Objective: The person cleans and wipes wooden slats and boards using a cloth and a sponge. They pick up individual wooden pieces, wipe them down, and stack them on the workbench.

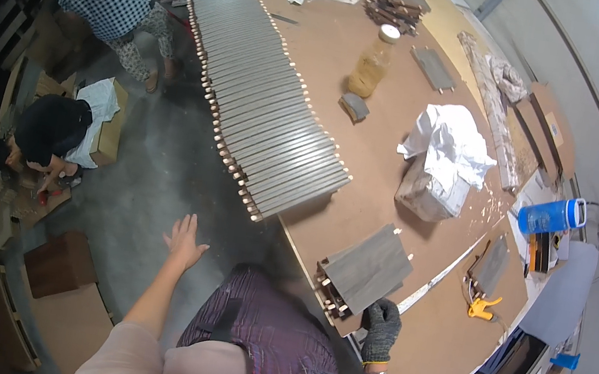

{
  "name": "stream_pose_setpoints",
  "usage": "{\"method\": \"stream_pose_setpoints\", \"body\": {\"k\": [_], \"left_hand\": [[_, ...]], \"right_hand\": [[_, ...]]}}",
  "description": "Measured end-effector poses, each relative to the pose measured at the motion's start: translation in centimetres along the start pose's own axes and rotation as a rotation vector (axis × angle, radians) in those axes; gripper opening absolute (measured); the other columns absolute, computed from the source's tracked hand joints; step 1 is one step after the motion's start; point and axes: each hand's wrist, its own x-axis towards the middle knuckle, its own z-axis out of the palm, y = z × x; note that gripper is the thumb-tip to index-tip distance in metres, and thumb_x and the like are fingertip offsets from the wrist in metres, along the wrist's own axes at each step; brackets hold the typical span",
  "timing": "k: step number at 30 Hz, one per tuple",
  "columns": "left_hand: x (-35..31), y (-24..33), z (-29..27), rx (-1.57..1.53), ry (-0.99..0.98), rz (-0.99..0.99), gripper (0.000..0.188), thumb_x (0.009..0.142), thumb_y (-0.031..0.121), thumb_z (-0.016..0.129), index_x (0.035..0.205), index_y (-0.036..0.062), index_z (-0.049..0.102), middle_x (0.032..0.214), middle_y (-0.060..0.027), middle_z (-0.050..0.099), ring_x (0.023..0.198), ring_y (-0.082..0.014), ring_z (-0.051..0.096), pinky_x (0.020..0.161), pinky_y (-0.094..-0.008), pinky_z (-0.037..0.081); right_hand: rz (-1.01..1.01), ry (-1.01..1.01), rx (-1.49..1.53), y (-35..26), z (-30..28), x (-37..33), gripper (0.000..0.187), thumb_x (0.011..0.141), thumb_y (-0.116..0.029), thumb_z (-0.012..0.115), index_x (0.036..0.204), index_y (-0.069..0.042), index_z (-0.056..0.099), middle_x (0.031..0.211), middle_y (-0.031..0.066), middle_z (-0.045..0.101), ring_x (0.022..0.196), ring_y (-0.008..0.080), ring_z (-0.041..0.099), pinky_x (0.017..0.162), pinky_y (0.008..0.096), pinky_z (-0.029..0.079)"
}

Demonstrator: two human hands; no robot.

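Observation:
My left hand (186, 242) is bare, held out over the floor with its fingers spread and nothing in it. A grey knit glove covers my right hand (380, 334), which is at the table's near edge with its fingers curled. It is up against the near right corner of a short stack of grey wooden boards (369, 268) with light pegs at their ends; whether it grips anything there is hidden. Beyond the stack, a long row of grey slats (253, 84) with pale pegs along both sides runs away along the table's left edge.
On the brown table (321, 56) stand a capped jar of yellowish liquid (370, 64), a small curved block (353, 107) and a box (434, 190) topped with white cloth. A blue jug (550, 216) and yellow clamp (484, 307) are at right. Several people work at left.

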Motion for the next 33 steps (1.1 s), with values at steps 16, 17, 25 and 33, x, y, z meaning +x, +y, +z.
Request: {"method": "stream_pose_setpoints", "body": {"k": [16, 17, 25, 33], "left_hand": [[9.1, 22.1, -12.1, -0.97, -0.876, 0.819, 0.07, 0.093, 0.025, 0.065, 0.146, -0.0102, 0.035, 0.145, -0.0313, 0.046, 0.135, -0.0431, 0.045, 0.114, -0.0443, 0.036], [9.4, 23.0, -11.3, -0.983, -0.937, 0.842, 0.071, 0.094, 0.024, 0.064, 0.147, -0.0104, 0.032, 0.143, -0.0332, 0.046, 0.135, -0.0447, 0.044, 0.114, -0.0447, 0.036], [8.0, 24.9, -8.6, -1.02, -0.869, 0.953, 0.073, 0.088, 0.011, 0.067, 0.149, -0.0077, 0.029, 0.139, -0.0323, 0.048, 0.131, -0.0461, 0.046, 0.113, -0.0461, 0.037], [7.4, 24.7, -8.9, -0.949, -0.648, 0.923, 0.074, 0.086, 0.01, 0.067, 0.148, -0.0067, 0.029, 0.132, -0.0316, 0.051, 0.126, -0.048, 0.047, 0.109, -0.0485, 0.039]], "right_hand": [[0.083, 0.331, -0.058, -7.3, 5.4, -1.5, 0.038, 0.095, -0.027, 0.068, 0.116, 0.005, 0.066, 0.101, 0.0098, 0.069, 0.09, 0.0145, 0.062, 0.08, 0.0292, 0.051], [0.062, 0.332, 0.063, -6.6, 5.7, -1.2, 0.039, 0.094, -0.024, 0.068, 0.119, 0.005, 0.064, 0.105, 0.0111, 0.069, 0.094, 0.0158, 0.062, 0.081, 0.029, 0.051], [-0.075, 0.334, 0.161, -3.1, 6.1, -1.5, 0.042, 0.09, -0.014, 0.07, 0.127, 0.004, 0.06, 0.11, 0.0092, 0.069, 0.096, 0.0146, 0.063, 0.083, 0.028, 0.053], [-0.122, 0.455, 0.426, -7.7, 10.0, -2.4, 0.065, 0.086, -0.007, 0.075, 0.142, 0.002, 0.042, 0.125, 0.0116, 0.061, 0.108, 0.0186, 0.06, 0.09, 0.0311, 0.052]]}}
